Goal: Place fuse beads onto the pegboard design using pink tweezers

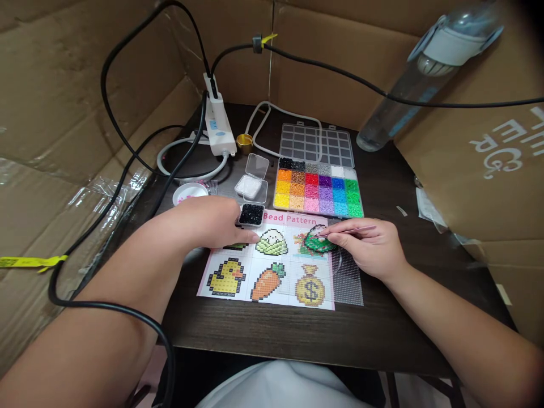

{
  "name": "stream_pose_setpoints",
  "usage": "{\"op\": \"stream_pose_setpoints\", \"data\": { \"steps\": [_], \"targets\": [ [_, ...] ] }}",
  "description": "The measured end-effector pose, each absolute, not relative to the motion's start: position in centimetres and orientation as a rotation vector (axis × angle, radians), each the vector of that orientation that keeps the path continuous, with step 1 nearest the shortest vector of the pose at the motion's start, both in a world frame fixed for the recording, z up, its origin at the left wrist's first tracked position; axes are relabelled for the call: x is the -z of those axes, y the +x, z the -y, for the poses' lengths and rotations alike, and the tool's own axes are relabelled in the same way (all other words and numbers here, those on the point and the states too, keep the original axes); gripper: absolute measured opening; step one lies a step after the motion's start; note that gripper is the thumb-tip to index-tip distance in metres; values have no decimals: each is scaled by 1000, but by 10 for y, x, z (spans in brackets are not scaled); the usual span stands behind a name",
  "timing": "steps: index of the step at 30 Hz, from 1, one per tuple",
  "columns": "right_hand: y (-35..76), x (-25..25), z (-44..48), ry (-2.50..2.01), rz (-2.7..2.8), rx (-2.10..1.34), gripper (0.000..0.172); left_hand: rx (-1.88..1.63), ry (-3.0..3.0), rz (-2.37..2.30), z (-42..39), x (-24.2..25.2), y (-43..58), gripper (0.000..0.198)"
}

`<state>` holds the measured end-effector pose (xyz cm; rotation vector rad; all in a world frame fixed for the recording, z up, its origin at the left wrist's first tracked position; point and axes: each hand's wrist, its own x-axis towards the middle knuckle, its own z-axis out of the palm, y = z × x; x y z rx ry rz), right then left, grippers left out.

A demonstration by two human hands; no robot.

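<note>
My right hand (378, 246) is closed round thin pink tweezers (355, 230). Their tips reach over a bead piece (321, 242) with green, white and dark beads, which lies on the top right picture of the Bead Pattern sheet (272, 303) and the clear pegboard (351, 277). My left hand (216, 221) is at a small clear box of black beads (251, 215). Its thumb stretches along the near side of the box, while the other fingers curl out of sight, so the grip shows only in part.
Behind the sheet lies an open sorting case (318, 187) of coloured beads. A small box of white beads (249, 187), a white dish (190, 192) and a gold cup (245, 143) stand left of it. A power strip (219, 124), black cables (104, 85), a bottle (399, 102) and cardboard walls surround the table.
</note>
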<state>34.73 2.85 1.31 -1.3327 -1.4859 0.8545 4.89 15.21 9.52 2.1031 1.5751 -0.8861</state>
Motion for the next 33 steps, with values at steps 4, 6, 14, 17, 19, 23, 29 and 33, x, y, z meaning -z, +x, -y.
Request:
{"op": "stream_pose_setpoints", "data": {
  "steps": [4, 6, 14, 17, 19, 23, 29, 33],
  "targets": [
    [347, -12, -29, -1320, 1490, -839, 6, 908, 2086, -1581, -151, -96, 50, 60],
    [347, -13, -29, -1320, 1493, -842, 5, 910, 2073, -1589, -151, -97, 50, 59],
    [347, -13, -29, -1317, 1460, -841, 7, 871, 2071, -1589, -153, -94, 49, 60],
    [349, -14, -29, -1325, 1454, -828, 7, 868, 2075, -1584, -154, -92, 49, 59],
    [349, -14, -28, -1327, 1448, -814, 7, 882, 2081, -1575, -154, -90, 48, 59],
    [352, -16, -26, -1321, 1384, -731, 6, 876, 2102, -1557, -155, -89, 46, 59],
    [387, -11, -40, -1367, 1129, -504, 15, 837, 2096, -1583, -158, -85, 41, 62],
    [412, -6, -58, -1400, 1030, -473, 33, 816, 2103, -1601, -160, -81, 40, 64]
  ]
}}
